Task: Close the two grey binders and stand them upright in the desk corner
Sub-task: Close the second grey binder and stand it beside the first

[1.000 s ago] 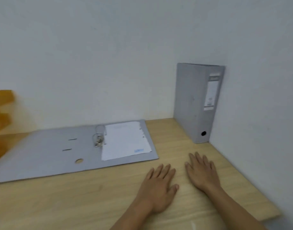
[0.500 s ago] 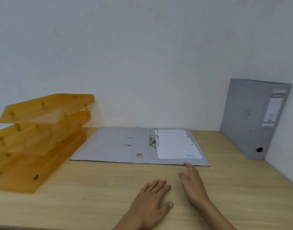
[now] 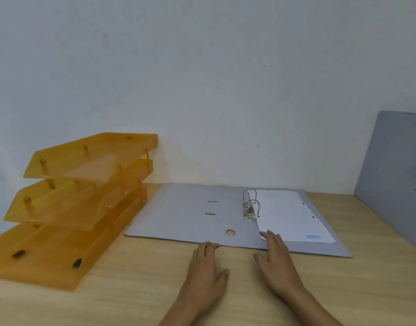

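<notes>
One grey binder (image 3: 185, 215) lies open and flat on the wooden desk, its metal ring clip (image 3: 250, 205) in the middle and a white sheet (image 3: 289, 215) on its right half. A second grey binder (image 3: 397, 175) stands closed and upright in the desk corner at the far right, partly cut off by the frame. My left hand (image 3: 205, 274) rests flat on the desk, fingertips touching the open binder's front edge. My right hand (image 3: 277, 264) lies flat beside it, fingertips on the binder's front edge at the sheet's lower left corner. Both hands hold nothing.
An orange translucent three-tier letter tray (image 3: 70, 203) stands at the left, close to the open binder's left cover. White walls run behind the desk and at the right. Bare wood desk (image 3: 367, 290) lies in front of the binders.
The view has swung left, so the tray came into sight and the upright binder slid to the right edge. Both hands have slid forward to the open binder's front edge.
</notes>
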